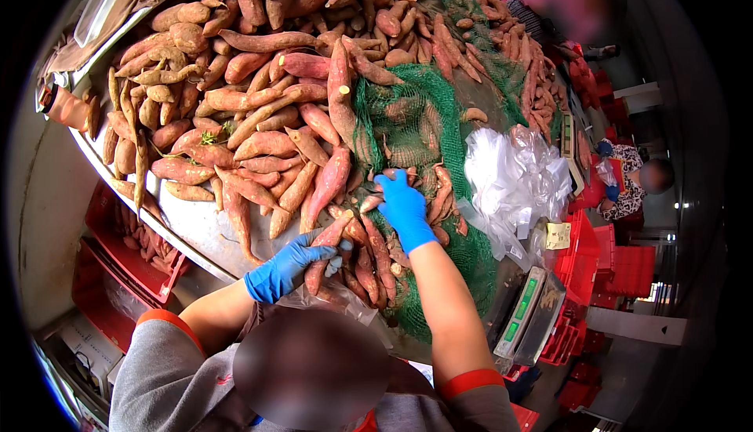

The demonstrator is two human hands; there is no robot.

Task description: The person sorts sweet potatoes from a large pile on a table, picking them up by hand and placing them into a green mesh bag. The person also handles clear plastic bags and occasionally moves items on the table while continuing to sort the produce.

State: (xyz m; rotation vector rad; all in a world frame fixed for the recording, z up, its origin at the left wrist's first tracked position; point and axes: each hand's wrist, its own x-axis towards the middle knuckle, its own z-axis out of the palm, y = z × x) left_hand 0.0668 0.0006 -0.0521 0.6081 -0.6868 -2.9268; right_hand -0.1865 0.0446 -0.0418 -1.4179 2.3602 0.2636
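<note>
My left hand (297, 264), in a blue glove, is closed round a reddish sweet potato (327, 244) with a cut, pale upper end. Under it, at the table's near edge, lies a clear plastic bag (347, 302). My right hand (405, 205), also blue-gloved, reaches over small sweet potatoes on green mesh netting (459, 138). Its fingertips are by a small sweet potato (370, 202); whether they grip anything cannot be told. A group of slim sweet potatoes (382, 255) lies between the hands. A large heap of sweet potatoes (265, 144) covers the table to the left and ahead.
Clear plastic bags (506, 179) are piled right of the netting. A digital scale (523, 314) stands at the near right, beside stacked red crates (579, 255). Red crates (129, 255) also stand below the metal table's left edge (194, 250). Two other people are farther off at the right.
</note>
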